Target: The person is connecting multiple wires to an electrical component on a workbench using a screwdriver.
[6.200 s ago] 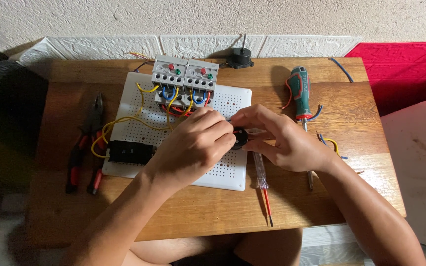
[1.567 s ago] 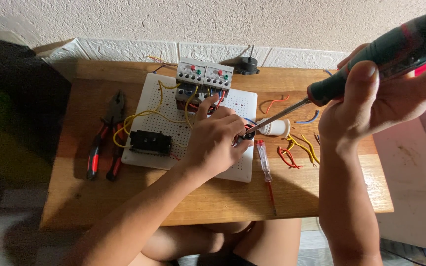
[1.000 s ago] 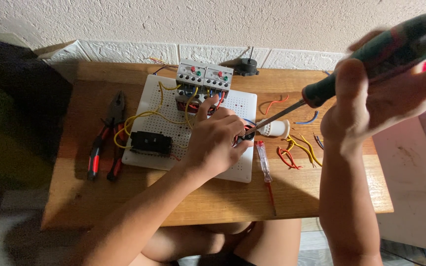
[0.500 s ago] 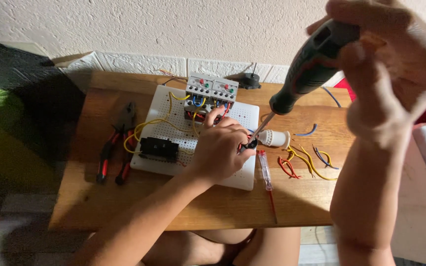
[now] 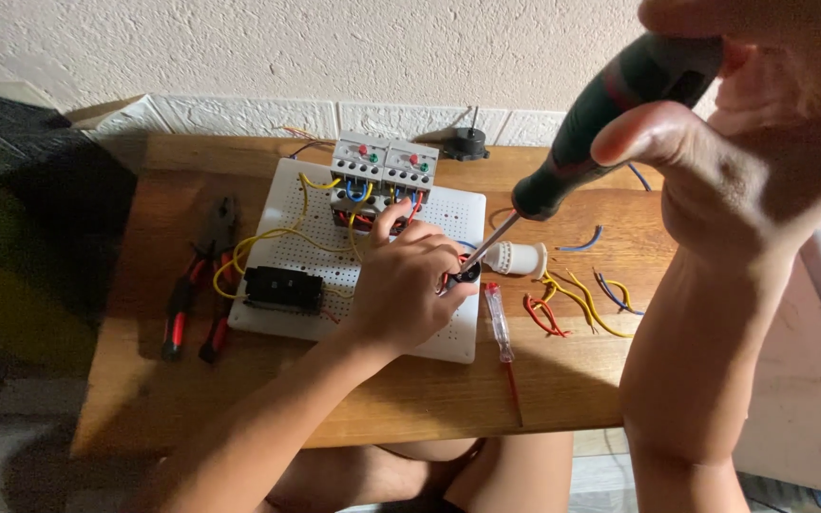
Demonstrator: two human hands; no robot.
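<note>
Two bare hands work over a white perforated board that lies flat on a low wooden table. In the right hand, raised close to the camera, is a screwdriver with a dark green and black handle; the fingers are curled tight around that handle with the thumb laid along its underside. Its long axis slants from upper right to lower left, the handle high and near the lens, the thin metal shaft pointing down and leftward so that the tip meets a small black round part at the right side of the board. The left hand rests on the board with its fingers bent and gathered, pinching that black part and steadying it under the tip. Just right of it lies a white lamp holder on its side. At the board's far edge stand two grey relay blocks with yellow, blue and red wires looping down to a black box. Red-handled pliers lie left of the board, a clear tester screwdriver lies beside its right edge, and loose wire offcuts are scattered further right.
</note>
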